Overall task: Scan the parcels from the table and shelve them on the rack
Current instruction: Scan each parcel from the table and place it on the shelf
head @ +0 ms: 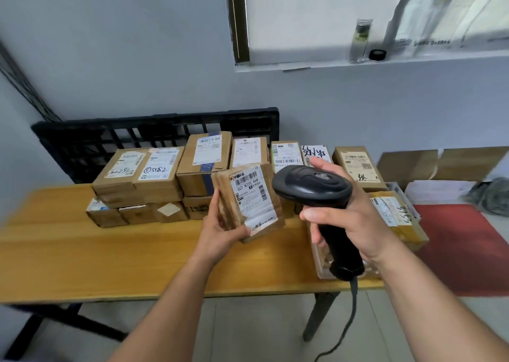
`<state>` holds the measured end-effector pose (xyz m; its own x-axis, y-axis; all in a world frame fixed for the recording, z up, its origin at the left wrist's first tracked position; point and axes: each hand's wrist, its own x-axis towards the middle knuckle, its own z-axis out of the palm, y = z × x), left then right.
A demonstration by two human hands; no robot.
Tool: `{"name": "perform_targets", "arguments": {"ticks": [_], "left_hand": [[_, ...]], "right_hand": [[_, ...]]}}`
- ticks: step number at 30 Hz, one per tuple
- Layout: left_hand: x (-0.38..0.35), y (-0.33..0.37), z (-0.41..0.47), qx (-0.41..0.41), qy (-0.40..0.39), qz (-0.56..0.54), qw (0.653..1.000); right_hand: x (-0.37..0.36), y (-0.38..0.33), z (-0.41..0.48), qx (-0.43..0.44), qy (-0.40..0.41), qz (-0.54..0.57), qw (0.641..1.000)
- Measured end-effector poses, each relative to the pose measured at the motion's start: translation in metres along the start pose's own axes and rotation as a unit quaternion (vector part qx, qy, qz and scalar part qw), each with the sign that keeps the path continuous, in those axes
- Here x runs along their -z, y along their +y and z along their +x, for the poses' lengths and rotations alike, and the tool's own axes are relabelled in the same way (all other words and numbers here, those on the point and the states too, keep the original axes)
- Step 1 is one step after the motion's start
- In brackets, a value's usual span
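While the right grip (pixel 355 218) sits in front of it, the thing at the tabletop's (pixel 110 251) right end stays mostly hidden. It could be a clear-sided tray (pixel 321 262) or a wrapped box, and its contents are unreadable. The taped parcel (pixel 394 213) behind that wrist is also part-covered, with scrawled digits too blurred to trust.

Left grip (pixel 220 232) grasps the small box (pixel 248 199): thumb on its near left side, fingers underneath and out of sight. The box is held above the tabletop, tilted, label toward the camera, top line "507 N705 A68". The smaller print can't be read.

Right grip is clenched round the scanner (pixel 314 188) handle, one finger raised behind the head. The scanner head overlaps the box's right edge in view, so I can't tell if they touch. The cable (pixel 349 320) drops below the tabletop and is cut off at the bottom of the frame.

The stack (pixel 179 174) of brown parcels sits along the back of the tabletop, two layers high on the left, lower layer half hidden. Behind it a black crate (pixel 137 130) stands on edge against the wall, its lower part blocked by the stack.

On the sill a clear bottle (pixel 360 40) holds something dark green, with a black cap (pixel 377 55) just beside it. On the right, flat cardboard (pixel 440 163) leans on the wall and a red mat (pixel 454 246) lies on the floor, cut off by the frame.
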<state>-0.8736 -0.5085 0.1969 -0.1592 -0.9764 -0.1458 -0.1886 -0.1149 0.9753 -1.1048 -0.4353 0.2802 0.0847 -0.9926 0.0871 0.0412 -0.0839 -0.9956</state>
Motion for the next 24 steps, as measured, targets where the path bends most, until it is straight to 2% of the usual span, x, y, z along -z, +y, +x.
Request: {"name": "perform_targets", "arguments": {"ticks": [7, 11, 24], "left_hand": [[0.032, 0.014, -0.002, -0.040, 0.043, 0.012, 0.998], [0.048, 0.015, -0.001, -0.042, 0.057, 0.011, 0.997], [0.086, 0.008, -0.022, -0.042, 0.089, 0.018, 0.995]], "right_hand": [[-0.030, -0.024, -0.005, 0.029, -0.014, -0.020, 0.999], [-0.042, -0.029, -0.004, 0.033, -0.015, -0.039, 0.999], [-0.065, -0.018, 0.000, 0.033, -0.045, -0.003, 0.998]]}}
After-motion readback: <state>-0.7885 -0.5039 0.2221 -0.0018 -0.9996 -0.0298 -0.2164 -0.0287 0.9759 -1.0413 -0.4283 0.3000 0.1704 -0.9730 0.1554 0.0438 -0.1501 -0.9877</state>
